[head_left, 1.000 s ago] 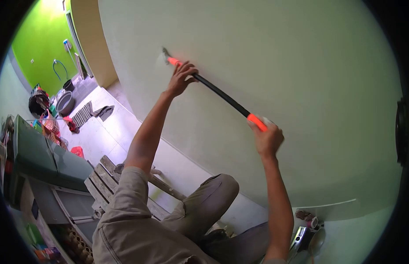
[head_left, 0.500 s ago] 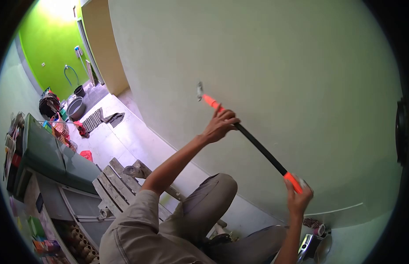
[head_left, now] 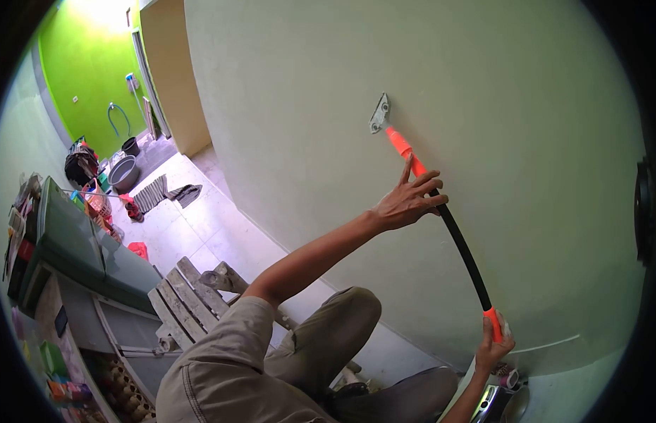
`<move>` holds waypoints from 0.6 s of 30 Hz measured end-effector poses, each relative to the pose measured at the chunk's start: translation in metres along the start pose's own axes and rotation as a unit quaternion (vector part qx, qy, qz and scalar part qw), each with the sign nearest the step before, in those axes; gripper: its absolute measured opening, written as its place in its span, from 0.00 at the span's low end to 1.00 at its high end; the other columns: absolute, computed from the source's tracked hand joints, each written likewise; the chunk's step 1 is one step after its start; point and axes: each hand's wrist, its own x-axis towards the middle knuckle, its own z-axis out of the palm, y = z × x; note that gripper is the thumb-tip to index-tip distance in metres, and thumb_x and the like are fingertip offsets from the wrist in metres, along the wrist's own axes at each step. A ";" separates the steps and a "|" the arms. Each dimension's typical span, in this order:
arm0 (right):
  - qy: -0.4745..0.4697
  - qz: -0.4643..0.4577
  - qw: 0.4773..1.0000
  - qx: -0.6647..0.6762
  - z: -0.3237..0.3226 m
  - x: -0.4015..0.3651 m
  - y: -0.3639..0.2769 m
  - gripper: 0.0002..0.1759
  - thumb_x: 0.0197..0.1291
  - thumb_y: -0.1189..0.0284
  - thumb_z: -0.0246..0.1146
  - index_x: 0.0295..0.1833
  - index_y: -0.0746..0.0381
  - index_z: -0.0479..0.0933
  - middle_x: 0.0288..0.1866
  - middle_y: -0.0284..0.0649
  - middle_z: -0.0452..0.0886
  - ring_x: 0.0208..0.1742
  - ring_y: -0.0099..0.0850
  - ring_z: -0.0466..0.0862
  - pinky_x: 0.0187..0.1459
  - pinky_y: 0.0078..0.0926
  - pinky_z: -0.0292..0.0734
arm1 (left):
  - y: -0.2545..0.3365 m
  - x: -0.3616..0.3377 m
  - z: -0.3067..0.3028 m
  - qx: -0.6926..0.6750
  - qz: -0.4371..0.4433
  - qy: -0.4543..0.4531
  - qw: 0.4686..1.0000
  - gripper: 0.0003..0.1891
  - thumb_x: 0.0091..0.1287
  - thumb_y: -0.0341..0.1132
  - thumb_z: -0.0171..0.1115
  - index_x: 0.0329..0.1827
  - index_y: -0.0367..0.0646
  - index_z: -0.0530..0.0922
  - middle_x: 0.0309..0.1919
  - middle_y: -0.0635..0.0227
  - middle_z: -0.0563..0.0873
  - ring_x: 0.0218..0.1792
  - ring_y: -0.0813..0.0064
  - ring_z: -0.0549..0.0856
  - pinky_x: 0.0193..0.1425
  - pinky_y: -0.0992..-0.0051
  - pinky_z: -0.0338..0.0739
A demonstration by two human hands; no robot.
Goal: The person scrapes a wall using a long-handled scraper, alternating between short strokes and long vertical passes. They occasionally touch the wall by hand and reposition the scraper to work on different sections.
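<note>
A long-handled scraper point(head_left: 469, 258) with a black shaft and orange grips lies slantwise against the pale green wall point(head_left: 525, 127). Its flat metal head point(head_left: 379, 113) is at the wall surface; whether the blade edge touches cannot be made out. My left hand point(head_left: 407, 201) is wrapped round the upper shaft just below the orange collar, with some fingers lifted. At the lower end, my right hand point(head_left: 495, 344) grips the orange handle. The shaft looks bowed between both hands.
Under me is a slatted wooden bench point(head_left: 190, 299). A green refrigerator point(head_left: 77, 236) and a shelf with egg trays point(head_left: 123, 391) stand at left. Striped cloth point(head_left: 151, 197) and a grey basin point(head_left: 123, 173) lie on the far floor. A shiny metal item point(head_left: 488, 400) sits at lower right.
Both hands and the scraper have moved to the right. The scraper head has risen along the wall and the handle end has dropped, so the tool stands steeper.
</note>
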 end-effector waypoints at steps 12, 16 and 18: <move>0.013 0.008 1.000 0.013 0.017 0.001 0.020 0.17 0.66 0.72 0.72 0.54 0.74 0.85 0.44 0.47 0.89 0.44 0.32 0.87 0.51 0.31 0.81 | -0.018 -0.004 0.018 0.009 0.021 0.025 0.999 0.16 0.67 0.40 0.71 0.55 0.58 0.78 0.54 0.74 0.77 0.73 0.68 0.73 0.81 0.22 0.39; 0.001 0.025 0.999 0.025 0.018 0.008 0.030 0.17 0.65 0.71 0.73 0.53 0.73 0.85 0.42 0.46 0.89 0.42 0.32 0.87 0.49 0.31 0.81 | -0.020 -0.002 0.023 0.018 0.018 0.021 0.999 0.14 0.68 0.37 0.70 0.54 0.59 0.77 0.52 0.75 0.77 0.74 0.68 0.73 0.81 0.21 0.39; -0.001 0.032 0.999 0.033 0.021 0.013 0.037 0.17 0.65 0.71 0.73 0.53 0.74 0.85 0.42 0.46 0.89 0.41 0.31 0.87 0.49 0.30 0.81 | -0.021 -0.002 0.026 0.016 0.017 0.023 0.999 0.14 0.68 0.37 0.69 0.54 0.59 0.77 0.51 0.75 0.76 0.74 0.68 0.73 0.81 0.21 0.39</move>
